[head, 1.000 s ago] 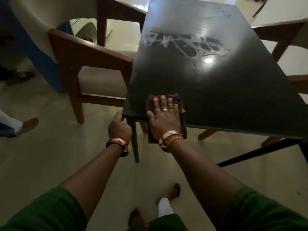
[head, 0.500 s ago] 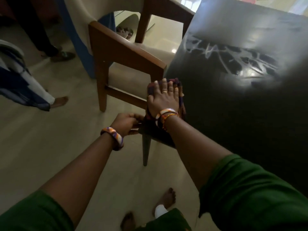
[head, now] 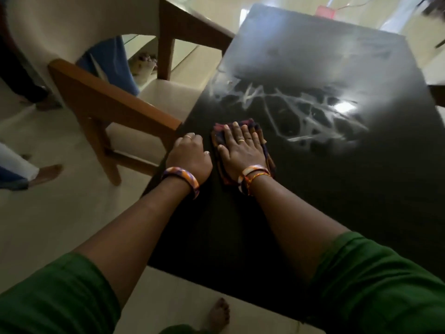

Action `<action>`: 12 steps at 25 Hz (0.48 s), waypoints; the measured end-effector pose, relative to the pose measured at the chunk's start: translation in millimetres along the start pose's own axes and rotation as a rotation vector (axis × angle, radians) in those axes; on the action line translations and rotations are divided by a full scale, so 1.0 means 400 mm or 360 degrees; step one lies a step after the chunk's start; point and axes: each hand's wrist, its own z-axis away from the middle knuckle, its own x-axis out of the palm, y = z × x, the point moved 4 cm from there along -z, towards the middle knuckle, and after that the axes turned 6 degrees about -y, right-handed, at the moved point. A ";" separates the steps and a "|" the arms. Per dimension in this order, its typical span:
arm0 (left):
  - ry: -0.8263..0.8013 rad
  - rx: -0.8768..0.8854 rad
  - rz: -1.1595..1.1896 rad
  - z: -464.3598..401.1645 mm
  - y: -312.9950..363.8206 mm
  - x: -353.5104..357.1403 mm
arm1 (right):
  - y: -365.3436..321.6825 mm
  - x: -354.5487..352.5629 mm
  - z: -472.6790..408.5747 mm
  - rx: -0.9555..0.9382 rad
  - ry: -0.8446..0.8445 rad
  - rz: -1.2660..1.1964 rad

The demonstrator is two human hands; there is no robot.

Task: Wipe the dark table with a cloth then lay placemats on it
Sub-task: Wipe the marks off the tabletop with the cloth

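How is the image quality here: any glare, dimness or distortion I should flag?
Head view: dim overall; a bright glare spot and hazy sheen on the dark table; wide-angle bending at the chair; right hand on the cloth stays legible; far edge soft.

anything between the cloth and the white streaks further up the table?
No. In the head view, only bare dark table separates the cloth under the right hand from the white streaks.

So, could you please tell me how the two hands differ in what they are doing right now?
The right hand lies flat with straight fingers, pressing the cloth onto the dark table. The left hand has curled fingers and rests at the table's edge, touching no cloth. Both wear a ring and bangles.
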 end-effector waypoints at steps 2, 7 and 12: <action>-0.0083 0.0122 -0.0076 -0.013 0.077 0.024 | 0.104 -0.012 0.033 0.0163 0.0022 0.0010; -0.0287 0.0410 -0.0274 -0.056 0.198 0.066 | 0.447 -0.072 0.164 0.0821 0.0112 -0.0006; -0.0292 0.0459 -0.0434 -0.088 0.202 0.076 | 0.429 -0.077 0.156 0.0920 0.0155 -0.0073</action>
